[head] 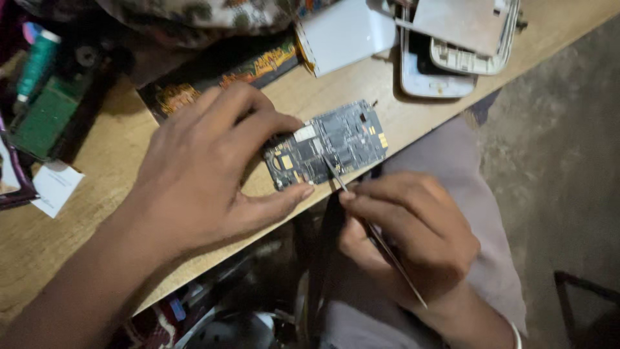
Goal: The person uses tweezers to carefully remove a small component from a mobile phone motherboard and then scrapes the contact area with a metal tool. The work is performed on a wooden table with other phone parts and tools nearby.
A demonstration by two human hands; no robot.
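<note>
circuit board pinned flat under left hand fingertips; right hand pinches thin probe, tip touching board just ahead.

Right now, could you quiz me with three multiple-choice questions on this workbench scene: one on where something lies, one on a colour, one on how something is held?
1. Where does the circuit board lie?
A. on the wooden bench near its edge
B. on the floor
C. inside a phone shell

2. What colour are the phone shells at the top?
A. red
B. white
C. black

3. How is the thin metal tool held?
A. lying loose on the bench
B. pinched in the right hand, tip on the board
C. held in the left hand

Answers: 1 A, the board rests on wood by the edge; 2 B, both shells look white; 3 B, right fingers pinch it while the left hand steadies the board.
</note>
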